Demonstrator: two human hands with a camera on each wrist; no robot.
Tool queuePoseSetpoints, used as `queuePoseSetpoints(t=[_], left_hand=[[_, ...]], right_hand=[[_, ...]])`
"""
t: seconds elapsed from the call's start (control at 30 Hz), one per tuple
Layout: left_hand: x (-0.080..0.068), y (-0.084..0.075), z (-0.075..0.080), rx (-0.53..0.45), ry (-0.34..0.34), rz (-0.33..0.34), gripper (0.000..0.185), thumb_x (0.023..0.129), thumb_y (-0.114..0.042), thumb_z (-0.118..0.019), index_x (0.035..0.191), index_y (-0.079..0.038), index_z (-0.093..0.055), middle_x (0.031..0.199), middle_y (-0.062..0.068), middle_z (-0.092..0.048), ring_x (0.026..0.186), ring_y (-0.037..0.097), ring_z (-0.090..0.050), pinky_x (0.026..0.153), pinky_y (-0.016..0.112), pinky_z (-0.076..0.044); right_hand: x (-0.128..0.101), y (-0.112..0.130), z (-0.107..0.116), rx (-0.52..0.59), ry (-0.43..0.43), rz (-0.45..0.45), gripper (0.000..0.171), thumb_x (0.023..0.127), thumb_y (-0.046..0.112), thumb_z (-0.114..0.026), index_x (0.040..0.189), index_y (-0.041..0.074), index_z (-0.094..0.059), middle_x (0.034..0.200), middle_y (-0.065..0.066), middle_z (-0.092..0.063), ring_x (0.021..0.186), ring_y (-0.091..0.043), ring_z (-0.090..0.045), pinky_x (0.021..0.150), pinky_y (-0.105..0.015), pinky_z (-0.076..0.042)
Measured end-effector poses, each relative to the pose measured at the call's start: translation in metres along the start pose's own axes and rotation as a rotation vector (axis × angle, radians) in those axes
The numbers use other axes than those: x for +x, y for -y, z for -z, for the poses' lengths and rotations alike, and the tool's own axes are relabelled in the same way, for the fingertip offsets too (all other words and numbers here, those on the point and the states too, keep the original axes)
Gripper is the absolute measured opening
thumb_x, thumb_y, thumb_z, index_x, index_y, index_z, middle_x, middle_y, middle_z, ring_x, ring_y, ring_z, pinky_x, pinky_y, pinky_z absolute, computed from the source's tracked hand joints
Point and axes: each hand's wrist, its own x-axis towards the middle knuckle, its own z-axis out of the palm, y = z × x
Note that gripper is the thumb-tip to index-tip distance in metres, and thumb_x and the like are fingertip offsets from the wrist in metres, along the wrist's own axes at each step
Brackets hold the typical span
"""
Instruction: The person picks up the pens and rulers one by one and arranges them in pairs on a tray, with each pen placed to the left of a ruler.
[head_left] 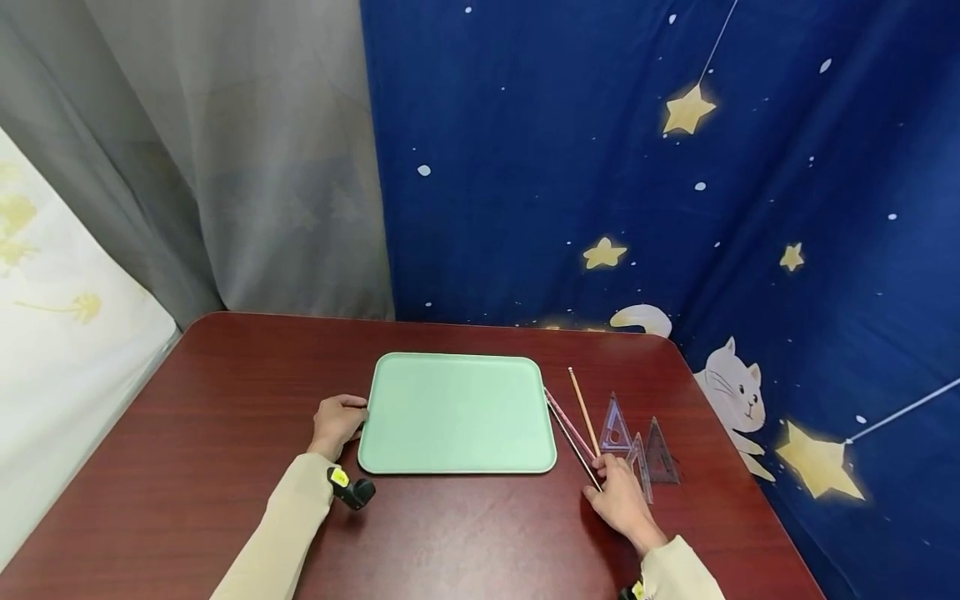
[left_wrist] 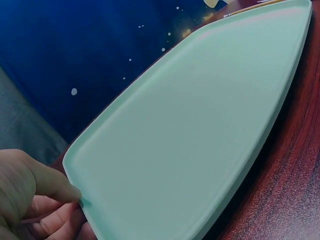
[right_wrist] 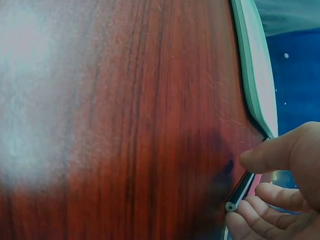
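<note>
Here, left hand (head_left: 339,423) grips tray (head_left: 457,414) edge; right hand (head_left: 619,497) pinches pencil (right_wrist: 239,191).

A flat mint-green tray (head_left: 457,412) lies mid-table, a dark pencil (head_left: 573,446) along its right edge.

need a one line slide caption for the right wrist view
Right hand pinching the end of a dark pencil on the red-brown wooden table, beside the mint-green tray.

A dark red wood-grain table (head_left: 225,433) with rounded far corners was set against hanging cloths. At far left a grey curtain (head_left: 247,150) was hung; to the right, a deep blue cloth printed with yellow stars and a white cat (head_left: 600,150). A white floral-printed sheet (head_left: 52,333) was seen at left.
</note>
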Motion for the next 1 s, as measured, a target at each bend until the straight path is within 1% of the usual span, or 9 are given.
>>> queuePoseSetpoints(t=[0.13,0.27,0.43,0.53,0.77,0.9,1.0], left_hand=[[0.0,0.002,0.001,0.001,-0.005,0.024,0.032,0.084,-0.004,-0.056,0.112,0.007,-0.064,0.11,0.027,-0.061,0.069,0.013,-0.062,0.063,0.027,-0.055],[0.001,0.005,0.001,-0.012,-0.006,0.03,0.031,0.083,-0.005,-0.058,0.111,0.007,-0.066,0.109,0.026,-0.062,0.064,0.01,-0.061,0.062,0.026,-0.055],[0.003,0.005,0.001,-0.048,0.002,0.058,0.032,0.084,-0.007,-0.06,0.113,0.006,-0.065,0.104,0.022,-0.064,0.068,0.009,-0.061,0.063,0.025,-0.054],[0.003,0.006,0.001,-0.068,-0.001,0.067,0.032,0.084,-0.007,-0.061,0.114,0.004,-0.065,0.104,0.02,-0.064,0.069,0.01,-0.06,0.063,0.024,-0.053],[0.001,0.012,-0.002,-0.069,-0.032,0.023,0.03,0.083,-0.011,-0.062,0.11,0.0,-0.069,0.107,0.02,-0.067,0.069,0.005,-0.062,0.064,0.023,-0.054],[0.0,0.014,-0.002,-0.08,-0.069,0.002,0.029,0.082,-0.012,-0.064,0.107,-0.001,-0.071,0.098,0.015,-0.071,0.064,0.002,-0.062,0.061,0.021,-0.053],[0.001,0.017,-0.002,-0.101,-0.079,-0.012,0.029,0.082,-0.012,-0.065,0.108,-0.001,-0.071,0.09,0.01,-0.073,0.063,0.002,-0.063,0.06,0.021,-0.053]], right_hand=[[-0.002,-0.002,-0.002,0.0,-0.002,-0.006,0.031,0.069,0.001,-0.073,0.097,-0.002,-0.059,0.085,-0.01,-0.058,0.069,-0.014,-0.054,0.066,-0.03,-0.043],[-0.004,-0.004,-0.005,-0.006,-0.009,-0.008,0.027,0.068,-0.001,-0.073,0.092,0.0,-0.062,0.079,-0.006,-0.058,0.067,-0.013,-0.053,0.064,-0.029,-0.042],[-0.004,-0.003,-0.007,-0.017,-0.02,-0.028,0.019,0.068,-0.001,-0.071,0.085,0.004,-0.064,0.072,-0.001,-0.059,0.063,-0.009,-0.053,0.063,-0.03,-0.042],[-0.004,-0.001,-0.007,-0.008,-0.025,-0.045,0.017,0.068,-0.001,-0.069,0.083,0.005,-0.065,0.069,0.0,-0.06,0.061,-0.008,-0.054,0.062,-0.03,-0.043],[-0.006,0.002,-0.005,-0.033,-0.034,-0.065,0.015,0.065,0.0,-0.069,0.078,0.007,-0.066,0.065,0.003,-0.061,0.059,-0.009,-0.054,0.059,-0.029,-0.042],[-0.005,0.004,-0.004,-0.048,-0.031,-0.064,0.014,0.062,0.001,-0.071,0.073,0.008,-0.066,0.061,0.005,-0.06,0.058,-0.008,-0.053,0.058,-0.029,-0.041],[-0.004,0.006,-0.004,-0.041,-0.014,-0.077,0.014,0.06,0.002,-0.071,0.07,0.009,-0.066,0.06,0.005,-0.061,0.057,-0.008,-0.053,0.057,-0.028,-0.041]])
